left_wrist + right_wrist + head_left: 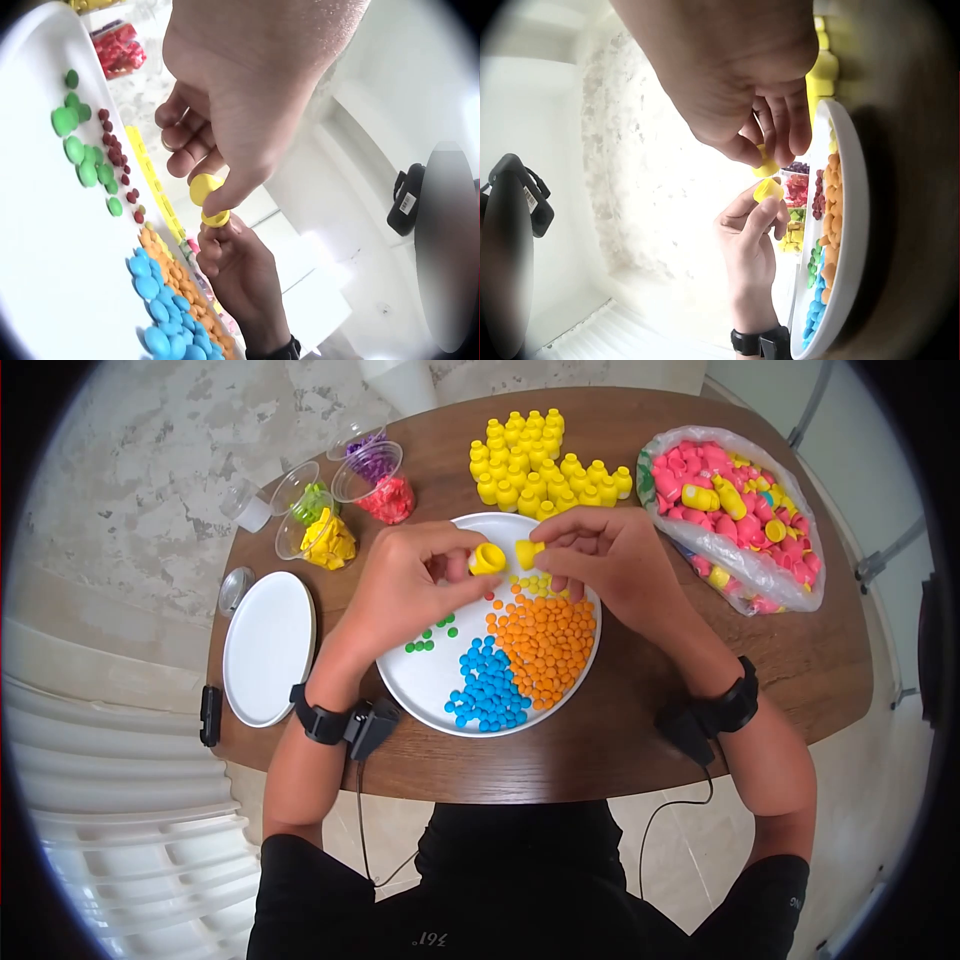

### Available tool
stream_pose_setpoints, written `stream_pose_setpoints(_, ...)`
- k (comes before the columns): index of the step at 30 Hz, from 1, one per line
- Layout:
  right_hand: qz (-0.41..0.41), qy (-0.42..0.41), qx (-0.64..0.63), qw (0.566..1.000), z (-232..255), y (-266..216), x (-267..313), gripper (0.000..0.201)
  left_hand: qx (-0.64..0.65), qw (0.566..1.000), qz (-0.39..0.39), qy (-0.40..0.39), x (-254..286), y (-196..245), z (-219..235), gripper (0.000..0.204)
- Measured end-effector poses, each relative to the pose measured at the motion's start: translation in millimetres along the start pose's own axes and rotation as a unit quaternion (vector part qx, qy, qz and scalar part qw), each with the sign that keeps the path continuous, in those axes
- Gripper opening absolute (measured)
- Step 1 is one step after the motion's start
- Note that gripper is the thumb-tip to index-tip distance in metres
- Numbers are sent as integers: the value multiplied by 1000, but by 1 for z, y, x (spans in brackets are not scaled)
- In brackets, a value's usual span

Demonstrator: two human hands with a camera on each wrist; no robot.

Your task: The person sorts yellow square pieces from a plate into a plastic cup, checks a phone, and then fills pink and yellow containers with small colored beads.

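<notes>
Over the round white plate point(420, 685), both hands are raised close together, each with a small yellow plastic piece. My left hand point(415, 575) pinches a yellow cup-shaped piece point(487, 558) between thumb and fingers, its round opening showing. In my right hand point(610, 555), the fingertips pinch a smaller yellow stepped piece point(528, 552). A narrow gap separates the two pieces in the head view. Below them, the plate carries orange candies point(545, 645), blue candies point(487, 685), green candies point(425, 644) and yellow candies point(535, 585). Dark red candies point(115, 154) appear in the left wrist view.
Several small yellow bottles point(535, 460) stand behind the plate. A plastic bag point(735, 510) of pink and yellow pieces lies at right. Clear cups hold yellow point(330, 542), green, red point(388, 500) and purple bits at back left, near an oval white plate point(268, 650).
</notes>
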State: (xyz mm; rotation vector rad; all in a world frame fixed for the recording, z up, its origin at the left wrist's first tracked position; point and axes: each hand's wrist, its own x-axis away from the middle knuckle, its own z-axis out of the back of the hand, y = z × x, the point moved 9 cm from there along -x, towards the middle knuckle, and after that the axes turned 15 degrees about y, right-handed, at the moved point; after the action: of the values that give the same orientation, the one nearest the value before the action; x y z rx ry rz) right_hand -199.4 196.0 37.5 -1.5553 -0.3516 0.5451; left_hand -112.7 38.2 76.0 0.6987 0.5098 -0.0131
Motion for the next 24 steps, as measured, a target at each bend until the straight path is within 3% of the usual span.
stream_pose_setpoints(3,-11,-21,-3,1000,-11,2,5,23,32,999,20,-4,7,6,-4,34)
stream_pose_setpoints(7,15,-22,18,1000,-17,-1,8,22,0,1000,-14,-12,7,15,-6,27)
stream_pose_setpoints(9,139,-6,71,988,-17,-19,12,20,-10,1000,-26,-14,9,17,-7,25)
stream_pose_setpoints(11,149,-1,92,985,-17,-28,16,20,-22,995,-100,14,11,29,-4,24)
stream_pose_setpoints(15,176,21,84,981,-17,-42,23,20,25,994,-94,53,14,36,4,24)
stream_pose_setpoints(20,185,38,76,979,-16,-47,16,19,62,992,-32,107,9,29,8,25)
stream_pose_setpoints(24,187,37,10,982,-17,-35,13,19,21,994,-69,81,7,28,2,34)
